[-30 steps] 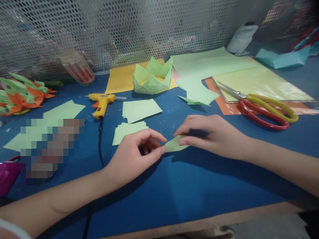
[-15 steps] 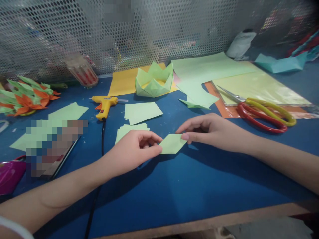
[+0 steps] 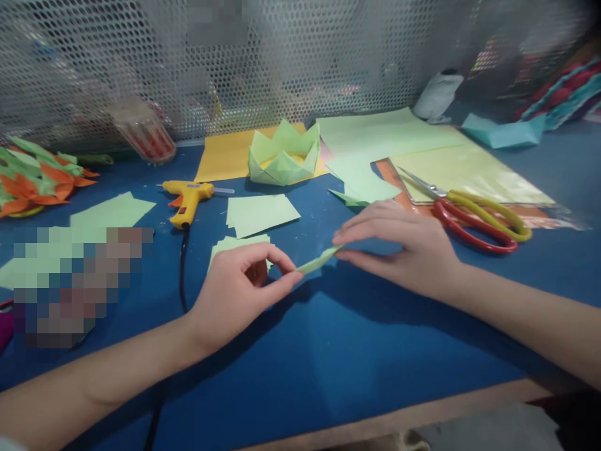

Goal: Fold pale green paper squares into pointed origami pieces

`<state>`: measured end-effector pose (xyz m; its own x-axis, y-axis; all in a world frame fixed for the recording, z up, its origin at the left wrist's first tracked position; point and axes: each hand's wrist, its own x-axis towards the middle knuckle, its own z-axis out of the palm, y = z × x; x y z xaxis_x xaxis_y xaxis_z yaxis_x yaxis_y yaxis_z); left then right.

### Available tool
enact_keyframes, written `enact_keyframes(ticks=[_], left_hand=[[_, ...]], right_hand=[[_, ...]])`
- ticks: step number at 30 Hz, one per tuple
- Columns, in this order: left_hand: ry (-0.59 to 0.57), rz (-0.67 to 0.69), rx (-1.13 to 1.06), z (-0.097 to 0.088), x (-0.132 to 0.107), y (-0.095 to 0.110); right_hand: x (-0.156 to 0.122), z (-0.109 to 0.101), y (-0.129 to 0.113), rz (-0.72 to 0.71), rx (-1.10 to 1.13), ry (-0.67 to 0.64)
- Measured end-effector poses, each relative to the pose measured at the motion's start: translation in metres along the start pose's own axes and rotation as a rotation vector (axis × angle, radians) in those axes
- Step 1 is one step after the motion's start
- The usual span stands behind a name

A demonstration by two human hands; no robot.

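A folded piece of light green paper is held between my two hands above the blue table, seen almost edge-on. My left hand pinches its left end between thumb and forefinger. At the other end, the thumb and fingers of my right hand are closed on the tip. Small green paper pieces lie partly hidden behind my left hand, and another stack of green paper rests just beyond. A green pointed paper crown shape stands farther back on yellow paper.
A yellow glue gun with a black cord lies left of centre. Scissors with red and yellow handles rest on packed paper sheets at right. Orange-green paper flowers sit far left. A perforated metal panel bounds the back.
The folded green paper has tilted from showing its flat face to nearly edge-on. Both hands still hold its ends. The whole view has shifted slightly.
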<state>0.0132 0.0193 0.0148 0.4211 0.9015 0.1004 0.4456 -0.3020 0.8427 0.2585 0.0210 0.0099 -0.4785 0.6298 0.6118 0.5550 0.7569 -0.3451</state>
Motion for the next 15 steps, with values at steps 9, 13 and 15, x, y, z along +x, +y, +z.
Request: enact_keyframes(ticks=[9,13,15], left_hand=[[0.004,0.838,0.773,0.001,-0.008,-0.012],[0.026,0.908,0.859,0.002,-0.009,-0.008],[0.056,0.946,0.898,0.004,-0.009,-0.006]], right_hand=[[-0.014,0.001,-0.014,-0.336,-0.345,-0.161],[-0.015,0.002,-0.014,-0.392,-0.418,-0.165],[-0.013,0.003,-0.013,-0.402,-0.425,-0.178]])
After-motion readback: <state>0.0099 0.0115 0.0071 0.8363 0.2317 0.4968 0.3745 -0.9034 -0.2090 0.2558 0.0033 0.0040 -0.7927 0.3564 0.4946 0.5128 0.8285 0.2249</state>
